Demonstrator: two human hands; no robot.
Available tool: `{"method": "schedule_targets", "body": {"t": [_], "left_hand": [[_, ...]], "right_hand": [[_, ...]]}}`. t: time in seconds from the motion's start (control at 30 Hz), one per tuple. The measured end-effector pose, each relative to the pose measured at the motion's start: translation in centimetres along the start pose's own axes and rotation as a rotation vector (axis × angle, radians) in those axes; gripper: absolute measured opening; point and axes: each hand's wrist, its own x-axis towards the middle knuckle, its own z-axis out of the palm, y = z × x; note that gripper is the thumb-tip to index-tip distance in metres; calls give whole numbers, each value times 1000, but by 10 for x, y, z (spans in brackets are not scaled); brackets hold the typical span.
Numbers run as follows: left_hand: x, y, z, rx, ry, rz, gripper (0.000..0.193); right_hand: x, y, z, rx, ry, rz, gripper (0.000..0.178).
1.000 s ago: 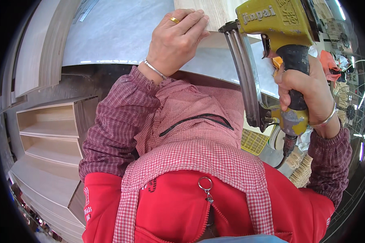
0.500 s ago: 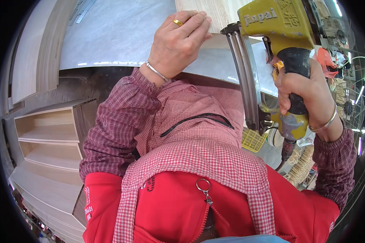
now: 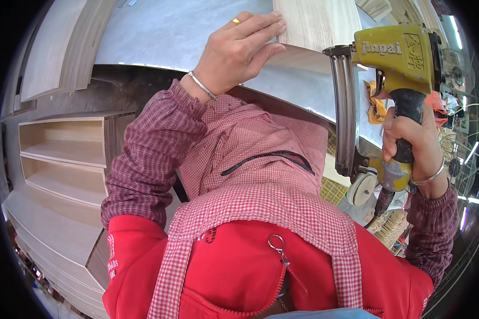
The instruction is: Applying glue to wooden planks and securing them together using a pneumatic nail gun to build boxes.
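Observation:
My right hand (image 3: 415, 141) is wrapped round the black grip of a yellow nail gun (image 3: 394, 58). The gun's long metal magazine (image 3: 345, 109) points down toward me, and its nose is beside the right end of a pale wooden piece (image 3: 316, 24). That piece has a flat top and a front side panel, and lies on a grey-white worktable (image 3: 159, 37). At its left edge, the stretched fingertips of my left hand (image 3: 239, 53) touch the wood, thumb held apart below. A yellow cloth (image 3: 377, 106) lies behind the gun's trigger.
Wooden boards (image 3: 58, 48) stand stacked at the far left. Below them sit open wooden boxes (image 3: 64, 141). Beneath the table's right side are a yellow plastic crate (image 3: 332, 191) and a round white reel (image 3: 363, 189). More wood pieces (image 3: 375, 8) lie at the table's back right.
The nail gun, in my right hand, has shifted right and slightly down in the view. More of the wooden piece now shows, and my left thumb is further from the fingers.

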Motion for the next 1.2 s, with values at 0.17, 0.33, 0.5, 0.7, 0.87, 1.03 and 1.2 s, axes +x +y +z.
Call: {"method": "schedule_targets", "body": {"t": [0.17, 0.33, 0.5, 0.7, 0.87, 1.03, 1.2], "left_hand": [[1, 4, 4, -40, -2, 0, 34], [0, 15, 4, -207, -28, -172, 40], [-8, 18, 9, -343, -10, -302, 40], [-9, 13, 6, -283, -59, -201, 41], [-8, 9, 6, -230, -50, -130, 41], [-8, 9, 7, -199, -51, -108, 41], [-9, 9, 7, -182, -62, -109, 43]], "right_hand": [[0, 0, -3, -13, 8, -5, 21], [-2, 2, -3, 2, 12, -9, 24], [0, 3, -2, 16, 0, -20, 27], [1, 2, 1, 20, 12, -16, 27], [1, 1, -1, 14, 14, -10, 22], [2, 1, -1, 3, 0, 1, 17], [2, 0, 0, 8, 4, 2, 14]]}}
